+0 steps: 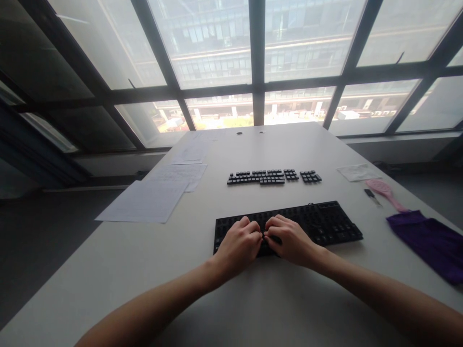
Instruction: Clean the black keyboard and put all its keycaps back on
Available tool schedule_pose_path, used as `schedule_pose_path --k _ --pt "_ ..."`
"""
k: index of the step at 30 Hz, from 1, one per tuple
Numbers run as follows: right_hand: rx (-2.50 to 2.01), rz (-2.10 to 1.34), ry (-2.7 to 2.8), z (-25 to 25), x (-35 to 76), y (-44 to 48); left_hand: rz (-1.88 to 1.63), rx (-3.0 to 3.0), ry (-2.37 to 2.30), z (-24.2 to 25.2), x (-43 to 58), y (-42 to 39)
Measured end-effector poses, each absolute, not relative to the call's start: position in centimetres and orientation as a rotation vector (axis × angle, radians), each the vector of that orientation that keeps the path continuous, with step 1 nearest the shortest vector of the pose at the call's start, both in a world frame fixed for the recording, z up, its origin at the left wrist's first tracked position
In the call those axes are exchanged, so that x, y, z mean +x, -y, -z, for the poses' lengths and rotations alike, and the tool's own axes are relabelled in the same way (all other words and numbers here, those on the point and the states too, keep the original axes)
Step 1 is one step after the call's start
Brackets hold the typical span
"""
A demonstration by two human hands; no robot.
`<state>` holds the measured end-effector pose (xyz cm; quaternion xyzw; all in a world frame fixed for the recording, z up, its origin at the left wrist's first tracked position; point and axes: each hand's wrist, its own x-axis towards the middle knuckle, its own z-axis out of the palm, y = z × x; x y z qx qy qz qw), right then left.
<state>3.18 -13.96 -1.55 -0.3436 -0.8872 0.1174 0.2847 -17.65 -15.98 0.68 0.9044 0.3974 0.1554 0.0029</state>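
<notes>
big dark-framed windows (257,62) ran across the far end of the rm, w/ a pale bldg (217,41) washed out by daylight beyond the glass. white table (307,149) stretched from the person toward them, w/ a small round dark-rimmed hole (239,133) nr its far edge. black kbd (334,224) lay on the near part of the table, abt mid, turned a bit so its r end sat slightly farther off. l hand (243,238) was on the l-of-ctr part of it, r hand (287,237) just beside, nr the middle; fingers of both were curled in, tips v close to each other over the near keys. couldn't tell if either hand was pinching a key or just resting on the kbd, as knuckles hid the tips. behind the kbd, apart from it, black keycaps (253,178) stood in neat rows, sep groups l to r, like a kbd layout. on the l side, printed paper sheets (144,202) lay partly overlapping, going back along the edge. on the r: a flat whitish packet or cloth (358,172), a pink brush-like thing (379,187), a small black-ended tool (369,193) beside it, & a purple cloth (423,238) nearer, by the pink handle's end.
</notes>
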Motion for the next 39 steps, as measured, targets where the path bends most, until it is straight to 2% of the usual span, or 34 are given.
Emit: schedule_pose_path --k 15,23,28,33,39 --pt "-0.977 -0.254 2.428 1.5 3.0 14.1 -0.439 2.851 -1.266 -0.3 -17.4 16.5" --pt "-0.996 -0.537 2.205 0.6 4.0 12.4 -0.753 2.471 -1.271 -1.2 -18.3 12.6" --pt "-1.247 -0.278 2.071 0.2 4.9 5.7 -0.907 2.461 -1.403 -1.1 -18.3 4.8" --pt "-1.459 -0.026 2.239 0.1 3.8 -0.8 -0.73 2.56 -1.609 0.3 -16.3 -2.0" --pt "-1.441 0.123 2.395 0.5 2.3 -3.5 -0.638 2.645 -1.596 1.3 -14.8 -4.4"
